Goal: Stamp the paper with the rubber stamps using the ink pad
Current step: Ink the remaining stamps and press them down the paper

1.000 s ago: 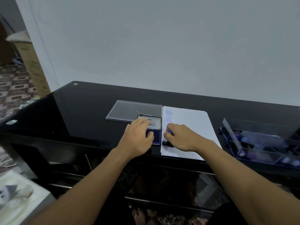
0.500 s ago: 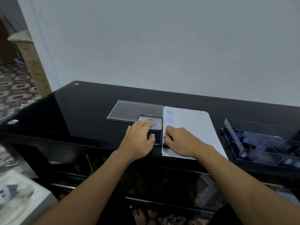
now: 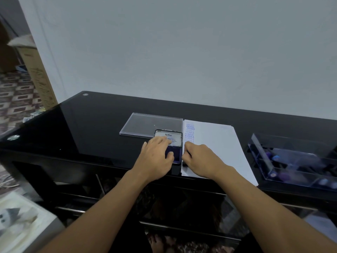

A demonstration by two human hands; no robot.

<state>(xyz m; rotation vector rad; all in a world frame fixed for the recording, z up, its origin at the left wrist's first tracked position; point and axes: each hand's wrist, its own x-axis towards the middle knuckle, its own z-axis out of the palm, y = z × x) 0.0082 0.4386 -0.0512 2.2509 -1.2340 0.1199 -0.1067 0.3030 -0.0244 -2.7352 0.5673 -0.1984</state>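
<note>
Left hand (image 3: 156,157) flat on rectangular ink pad (image 3: 176,141); right hand (image 3: 198,159) pinches dark stamp (image 3: 184,163).

Black glass tabletop (image 3: 87,128) is showing high gloss, mirroring the wall. Flat clear plastic lid (image 3: 145,125) is looking smooth. White paper stack (image 3: 218,143) is reading matt. Rectangular ink pad tin (image 3: 175,136) is showing a shiny metal-looking rim and a glossy label. Clear plastic tray (image 3: 262,157) is glinting. Small black rubber stamp (image 3: 184,163), mostly hidden in the right hand (image 3: 200,159): finish unreadable. Brown cardboard box (image 3: 40,84) is looking dull.
</note>
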